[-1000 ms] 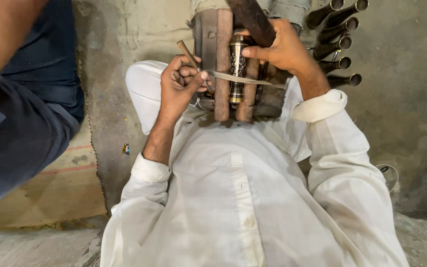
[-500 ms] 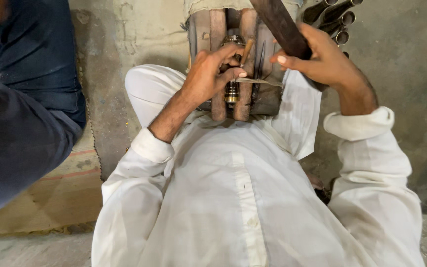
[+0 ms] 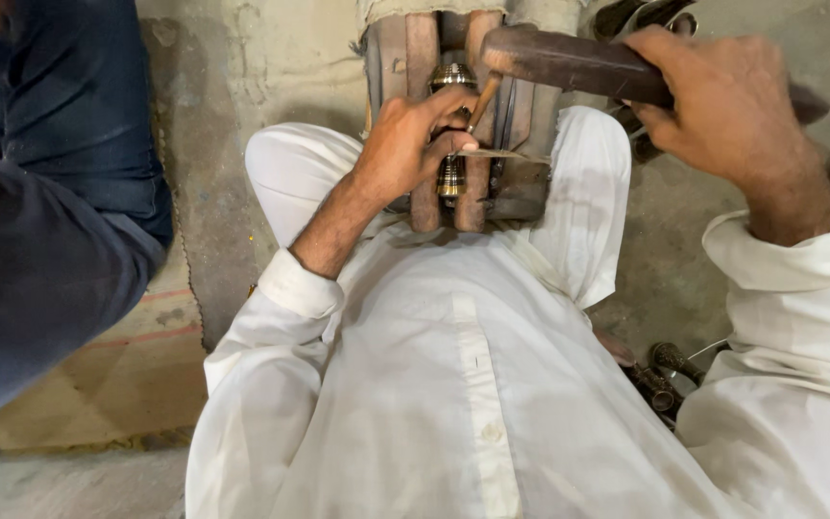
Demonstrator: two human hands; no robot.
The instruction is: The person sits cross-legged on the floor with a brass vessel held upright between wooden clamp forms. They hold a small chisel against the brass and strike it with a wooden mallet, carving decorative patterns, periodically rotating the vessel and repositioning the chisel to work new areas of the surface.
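I sit on the floor in white clothes with a wooden block stand (image 3: 423, 115) between my knees. A turned brass piece (image 3: 452, 125) lies in the groove between its two upright wooden bars. My left hand (image 3: 405, 144) rests on the stand and pinches a thin chisel-like tool (image 3: 481, 101) against the brass piece. My right hand (image 3: 732, 106) is raised at the upper right, shut on a heavy dark wooden mallet (image 3: 569, 60) whose head hangs just above the tool's end. A flat metal strip (image 3: 511, 154) pokes out to the right under my left fingers.
Another person in dark blue clothes (image 3: 40, 221) sits close on the left. Several dark brass parts (image 3: 660, 370) lie on the concrete floor by my right thigh. A worn mat (image 3: 108, 375) covers the floor at the lower left. More metal pieces (image 3: 646, 14) lie beyond the stand.
My left hand has settled onto the brass piece with the tool. My right hand has swung out to the right and raised the mallet over the tool's end.
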